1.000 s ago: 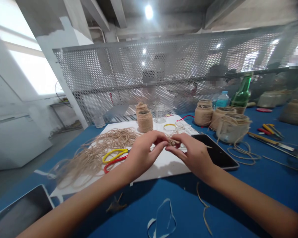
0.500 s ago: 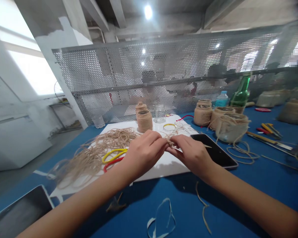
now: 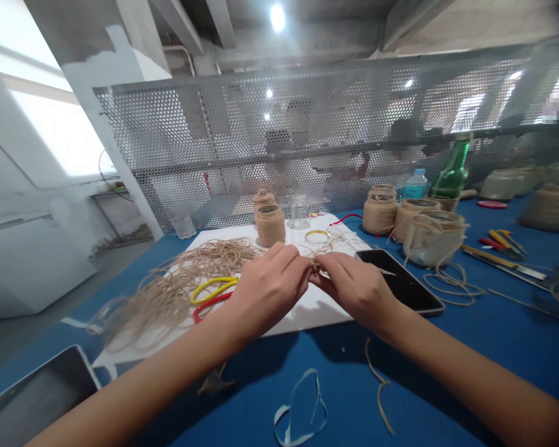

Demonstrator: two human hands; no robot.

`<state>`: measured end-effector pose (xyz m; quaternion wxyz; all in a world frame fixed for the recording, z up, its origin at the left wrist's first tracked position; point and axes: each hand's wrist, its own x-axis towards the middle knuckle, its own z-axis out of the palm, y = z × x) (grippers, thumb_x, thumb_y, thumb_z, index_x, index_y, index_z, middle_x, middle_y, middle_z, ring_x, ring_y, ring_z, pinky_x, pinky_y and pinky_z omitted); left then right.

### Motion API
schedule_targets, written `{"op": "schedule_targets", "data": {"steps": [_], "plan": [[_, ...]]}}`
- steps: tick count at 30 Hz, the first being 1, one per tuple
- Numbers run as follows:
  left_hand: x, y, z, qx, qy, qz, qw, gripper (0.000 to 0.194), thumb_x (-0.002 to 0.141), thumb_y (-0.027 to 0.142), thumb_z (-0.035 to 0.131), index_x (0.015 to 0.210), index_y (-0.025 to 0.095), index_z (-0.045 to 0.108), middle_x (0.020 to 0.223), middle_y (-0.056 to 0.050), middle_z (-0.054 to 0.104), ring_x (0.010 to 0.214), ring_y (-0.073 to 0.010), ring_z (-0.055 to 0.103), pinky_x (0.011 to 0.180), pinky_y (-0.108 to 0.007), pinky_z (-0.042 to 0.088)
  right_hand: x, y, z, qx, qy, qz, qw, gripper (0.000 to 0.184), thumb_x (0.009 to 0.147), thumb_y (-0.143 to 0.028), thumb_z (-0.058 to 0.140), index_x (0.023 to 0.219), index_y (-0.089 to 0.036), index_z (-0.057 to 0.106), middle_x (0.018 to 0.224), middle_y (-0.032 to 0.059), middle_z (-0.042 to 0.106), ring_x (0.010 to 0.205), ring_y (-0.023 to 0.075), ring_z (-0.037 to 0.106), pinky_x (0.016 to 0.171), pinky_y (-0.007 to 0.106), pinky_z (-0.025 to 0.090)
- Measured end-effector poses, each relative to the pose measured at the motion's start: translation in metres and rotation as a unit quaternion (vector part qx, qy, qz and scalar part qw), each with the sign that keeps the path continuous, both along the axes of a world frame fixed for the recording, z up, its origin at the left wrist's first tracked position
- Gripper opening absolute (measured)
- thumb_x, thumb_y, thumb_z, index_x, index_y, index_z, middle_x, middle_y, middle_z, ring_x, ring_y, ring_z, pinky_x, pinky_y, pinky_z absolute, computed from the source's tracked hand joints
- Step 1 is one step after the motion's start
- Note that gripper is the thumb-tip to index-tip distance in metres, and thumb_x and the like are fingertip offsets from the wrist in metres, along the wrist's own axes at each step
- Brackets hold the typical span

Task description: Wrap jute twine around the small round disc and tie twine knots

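Observation:
Over the white board (image 3: pixel 302 313), my left hand (image 3: pixel 274 285) and my right hand (image 3: pixel 354 282) meet with their fingertips pinched. Between them is a small piece of twine (image 3: pixel 315 267), mostly hidden by the fingers. Both hands are closed on it. Beside my left hand lie scissors with yellow and red handles (image 3: pixel 213 290), partly covered by my wrist. A loose heap of jute twine (image 3: pixel 205 261) spreads to the left. Behind my hands stand a twine-wrapped jar (image 3: pixel 270 226) and a clear glass jar (image 3: pixel 300 212). A yellow ring (image 3: pixel 317 236) lies nearby.
A dark tablet (image 3: pixel 410 285) lies by my right wrist, another (image 3: pixel 41 397) at the lower left. Several wrapped jars stand at right, including a partly wrapped one (image 3: pixel 433 239), near a green bottle (image 3: pixel 454 167). A perforated metal screen (image 3: pixel 233 149) closes the back.
Both hands stay together in nearly the same place. The fingers of my right hand have curled in slightly around the twine, and less of the twine shows. The view has shifted slightly.

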<state>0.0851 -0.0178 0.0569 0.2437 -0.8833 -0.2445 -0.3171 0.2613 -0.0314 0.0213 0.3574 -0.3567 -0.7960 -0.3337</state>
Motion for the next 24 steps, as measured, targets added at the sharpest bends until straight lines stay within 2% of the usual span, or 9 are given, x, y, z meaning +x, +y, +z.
{"op": "schedule_targets", "data": {"steps": [3,8,15,17,20,24], "plan": [[0.002,0.0,0.0,-0.055,-0.044,-0.018,0.997,0.018,0.084,0.018,0.044,0.074,0.014,0.058,0.065,-0.002,0.052,0.063,-0.0132,0.044,0.058,-0.025,0.037,0.0,0.001,0.0,0.024,0.006,0.012,1.0,0.01,0.087,-0.024,0.048,0.084,-0.016,0.052,0.074,0.0057,0.062,0.068,0.0149,0.059,0.057,0.024,0.039],[0.004,-0.001,0.004,-0.207,-0.103,-0.042,0.972,0.01,0.079,0.015,0.049,0.07,0.015,0.054,0.062,0.003,0.047,0.056,-0.0091,0.04,0.055,-0.022,0.033,-0.001,0.0,-0.001,0.042,0.016,0.027,0.999,0.01,0.086,-0.024,0.049,0.087,-0.015,0.051,0.073,0.0055,0.062,0.066,0.0143,0.059,0.055,0.024,0.04],[0.004,0.001,0.003,-0.382,-0.181,-0.06,0.904,0.01,0.08,0.017,0.048,0.072,0.016,0.053,0.057,0.006,0.036,0.054,-0.0076,0.035,0.052,-0.019,0.03,-0.005,-0.002,0.0,-0.046,0.1,0.078,0.991,0.012,0.087,-0.026,0.048,0.088,-0.015,0.052,0.073,0.0058,0.061,0.066,0.0139,0.058,0.061,0.024,0.044],[0.004,0.002,0.003,-0.403,-0.198,-0.053,0.892,0.009,0.08,0.018,0.048,0.074,0.016,0.054,0.056,0.006,0.034,0.053,-0.0076,0.035,0.051,-0.019,0.03,-0.008,-0.003,0.001,-0.09,0.139,0.087,0.982,0.013,0.087,-0.026,0.047,0.09,-0.015,0.052,0.074,0.0053,0.061,0.066,0.0135,0.057,0.063,0.024,0.044],[0.004,0.004,0.004,-0.401,-0.198,-0.037,0.894,0.011,0.079,0.019,0.05,0.071,0.015,0.056,0.055,0.006,0.035,0.052,-0.0077,0.034,0.051,-0.02,0.029,-0.011,-0.004,0.002,-0.14,0.177,0.097,0.969,0.013,0.086,-0.025,0.049,0.094,-0.015,0.052,0.079,0.0057,0.061,0.07,0.0135,0.057,0.066,0.024,0.045],[0.004,0.003,0.005,-0.367,-0.175,-0.028,0.913,0.012,0.08,0.019,0.049,0.072,0.016,0.058,0.057,0.004,0.042,0.054,-0.0088,0.039,0.052,-0.021,0.031,-0.009,-0.002,0.001,-0.14,0.169,0.089,0.972,0.013,0.086,-0.024,0.05,0.092,-0.014,0.054,0.078,0.006,0.06,0.07,0.0144,0.056,0.067,0.026,0.044]]}}
